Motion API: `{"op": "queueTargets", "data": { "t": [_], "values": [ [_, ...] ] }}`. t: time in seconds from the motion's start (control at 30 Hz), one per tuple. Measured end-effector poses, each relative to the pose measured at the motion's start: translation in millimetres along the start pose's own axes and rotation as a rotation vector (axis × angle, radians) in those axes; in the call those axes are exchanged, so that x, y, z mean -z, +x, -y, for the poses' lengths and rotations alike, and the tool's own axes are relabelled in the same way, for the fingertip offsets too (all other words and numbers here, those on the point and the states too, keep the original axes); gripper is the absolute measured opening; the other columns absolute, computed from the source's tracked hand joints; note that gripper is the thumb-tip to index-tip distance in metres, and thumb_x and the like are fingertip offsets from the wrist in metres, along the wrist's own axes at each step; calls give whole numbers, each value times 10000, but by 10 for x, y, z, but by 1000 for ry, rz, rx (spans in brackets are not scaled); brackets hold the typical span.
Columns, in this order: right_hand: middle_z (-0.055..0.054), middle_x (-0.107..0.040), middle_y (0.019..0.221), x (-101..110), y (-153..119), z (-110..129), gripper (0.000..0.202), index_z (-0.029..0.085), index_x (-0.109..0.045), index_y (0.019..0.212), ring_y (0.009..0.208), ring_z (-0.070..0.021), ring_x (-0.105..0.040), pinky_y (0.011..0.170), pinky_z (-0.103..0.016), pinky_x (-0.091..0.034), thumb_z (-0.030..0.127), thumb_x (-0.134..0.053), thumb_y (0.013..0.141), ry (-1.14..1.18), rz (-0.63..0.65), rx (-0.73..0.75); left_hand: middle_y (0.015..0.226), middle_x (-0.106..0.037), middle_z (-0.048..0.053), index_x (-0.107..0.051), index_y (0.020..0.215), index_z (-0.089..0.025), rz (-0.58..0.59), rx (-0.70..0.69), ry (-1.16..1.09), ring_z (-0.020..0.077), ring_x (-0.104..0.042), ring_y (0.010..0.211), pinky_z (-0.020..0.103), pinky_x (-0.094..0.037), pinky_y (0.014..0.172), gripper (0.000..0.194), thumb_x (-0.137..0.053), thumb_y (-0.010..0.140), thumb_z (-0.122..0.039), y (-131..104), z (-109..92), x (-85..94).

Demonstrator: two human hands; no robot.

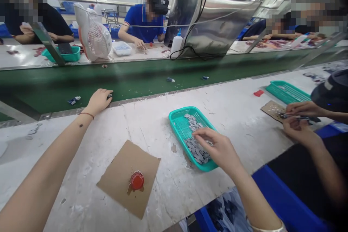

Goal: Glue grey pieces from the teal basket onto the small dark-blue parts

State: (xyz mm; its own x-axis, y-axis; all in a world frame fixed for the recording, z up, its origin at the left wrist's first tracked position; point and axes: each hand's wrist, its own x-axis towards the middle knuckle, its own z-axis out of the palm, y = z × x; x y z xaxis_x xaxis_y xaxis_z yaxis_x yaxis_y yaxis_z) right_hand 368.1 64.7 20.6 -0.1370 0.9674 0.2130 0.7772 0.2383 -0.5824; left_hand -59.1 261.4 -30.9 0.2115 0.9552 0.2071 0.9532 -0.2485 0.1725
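My left hand [100, 100] reaches to the edge of the green conveyor belt, its fingers closed over a small dark piece [109, 95] that is mostly hidden. Over a green plastic basket [174, 117] is my right hand [217, 148], thumb and forefinger pinched together. Whatever lies between those fingertips is too small to name. Flat grey pieces [197, 150] fill part of the basket under this hand. Between my arms, a red round cap [137, 180] rests on a square of brown cardboard [119, 185], with a wet-looking brown patch around it.
Small blue-and-white pieces [74, 100] lie on the green belt [130, 83]. At right, a co-worker's hands [301, 123] work over another cardboard piece [273, 110], near a second green basket [288, 92]. Across the belt stand a fan [98, 41], a white bottle [177, 43] and a metal panel [214, 25].
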Motion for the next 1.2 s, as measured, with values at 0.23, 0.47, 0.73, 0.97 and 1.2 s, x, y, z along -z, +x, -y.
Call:
{"op": "queueTargets", "data": {
  "t": [0.23,0.47,0.73,0.97,1.2],
  "values": [
    [-40,-716,907,-552,-648,478,137,219,-623,973,849,-167,-698,746,-264,-566,126,-527,943,147,41,343,1120,-653,232,-691,1036,-85,-54,123,-57,409,-522,1141,521,-386,963,349,-412,870,-213,-110,86,-1],
    [-90,-731,1051,-883,-996,242,166,180,-618,1034,997,-222,-684,864,-365,-568,71,-557,925,-127,0,490,1086,-670,160,-657,972,-156,-219,253,-277,363,-560,1111,449,-414,933,242,-505,891,-326,-379,79,191],
    [-95,-693,1123,-864,-1045,262,227,214,-636,1091,1052,-222,-651,903,-385,-543,80,-562,923,-18,-26,338,1036,-731,111,-657,938,-173,-215,575,-1212,197,-661,835,262,-436,584,230,-548,891,-370,-1130,-655,334],
    [-75,-671,953,-796,-959,319,249,223,-685,1076,882,-202,-641,762,-343,-552,97,-514,946,-40,33,307,1038,-734,75,-720,946,-182,97,674,-1496,142,-629,799,204,-454,580,314,-673,846,-475,-1846,-958,441],
    [-74,-693,1014,-724,-943,379,300,249,-698,1045,953,-218,-653,804,-370,-553,99,-454,957,-24,80,264,1121,-730,106,-712,992,-178,280,805,-1708,228,-680,1029,303,-554,856,254,-626,899,-398,-2207,-1107,457]
  ]
}}
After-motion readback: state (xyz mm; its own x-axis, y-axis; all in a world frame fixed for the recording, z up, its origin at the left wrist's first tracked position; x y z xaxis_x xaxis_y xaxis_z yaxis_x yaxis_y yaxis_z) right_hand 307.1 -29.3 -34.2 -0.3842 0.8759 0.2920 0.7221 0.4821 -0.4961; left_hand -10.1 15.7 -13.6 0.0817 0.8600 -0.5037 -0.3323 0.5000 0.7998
